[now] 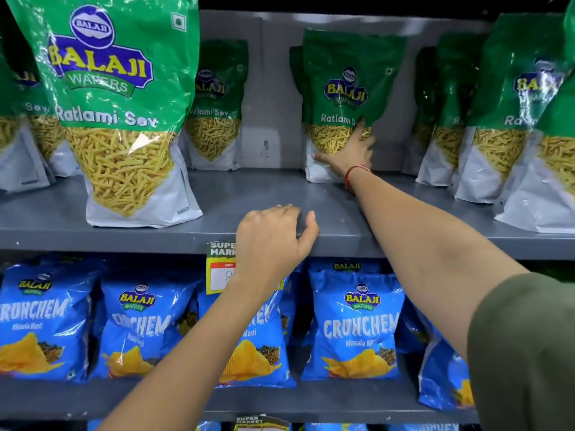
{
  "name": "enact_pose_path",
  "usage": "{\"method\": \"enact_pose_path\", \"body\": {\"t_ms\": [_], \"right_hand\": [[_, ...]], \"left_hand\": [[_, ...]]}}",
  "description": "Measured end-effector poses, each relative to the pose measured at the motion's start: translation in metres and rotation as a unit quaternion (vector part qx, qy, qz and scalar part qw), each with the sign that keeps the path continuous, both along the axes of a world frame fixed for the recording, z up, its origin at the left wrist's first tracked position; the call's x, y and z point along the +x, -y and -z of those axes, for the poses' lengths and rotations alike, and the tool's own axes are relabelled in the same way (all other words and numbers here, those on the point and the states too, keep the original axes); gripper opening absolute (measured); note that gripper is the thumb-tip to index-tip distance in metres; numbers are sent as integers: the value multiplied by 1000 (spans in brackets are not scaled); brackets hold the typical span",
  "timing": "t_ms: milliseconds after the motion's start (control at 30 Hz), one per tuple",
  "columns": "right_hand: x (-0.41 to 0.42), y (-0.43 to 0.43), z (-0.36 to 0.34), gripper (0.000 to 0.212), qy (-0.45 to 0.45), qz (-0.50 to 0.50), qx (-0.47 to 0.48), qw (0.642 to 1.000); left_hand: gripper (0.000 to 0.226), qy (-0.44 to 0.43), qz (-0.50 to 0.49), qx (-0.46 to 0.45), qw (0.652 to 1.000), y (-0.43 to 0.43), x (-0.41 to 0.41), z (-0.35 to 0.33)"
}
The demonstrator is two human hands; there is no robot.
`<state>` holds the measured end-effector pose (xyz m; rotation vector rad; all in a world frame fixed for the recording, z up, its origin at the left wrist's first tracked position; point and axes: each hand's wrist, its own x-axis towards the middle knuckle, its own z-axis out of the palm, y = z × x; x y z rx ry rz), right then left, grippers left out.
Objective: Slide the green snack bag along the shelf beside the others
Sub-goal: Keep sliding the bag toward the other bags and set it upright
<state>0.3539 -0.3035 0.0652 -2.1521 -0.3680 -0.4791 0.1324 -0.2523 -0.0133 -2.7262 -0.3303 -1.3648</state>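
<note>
A green Ratlami Sev bag (348,88) stands upright at the back of the grey shelf (249,194), right of centre. My right hand (348,150) lies flat against its lower front, fingers spread, thumb pointing left; it presses the bag without closing around it. A red thread circles that wrist. My left hand (273,237) rests on the shelf's front edge, fingers curled over the lip, holding no bag. Other green bags stand to the left (214,104) and right (504,113), and a large one (124,113) stands at the front left.
Bare shelf floor lies between the centre bag and the left bags. A yellow price tag (219,262) hangs on the shelf edge behind my left wrist. Blue Crunchem bags (354,325) fill the shelf below. The grey back panel (273,88) closes the rear.
</note>
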Motion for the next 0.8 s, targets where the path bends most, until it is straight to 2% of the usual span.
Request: {"method": "enact_pose_path", "body": {"t_ms": [400, 800], "right_hand": [[-17, 3, -1, 119, 35, 37, -17, 999], [-69, 38, 8, 119, 81, 11, -4, 997]], "left_hand": [[55, -15, -14, 11, 1000, 1, -3, -2], [57, -7, 0, 3, 1000, 1, -3, 3]]}}
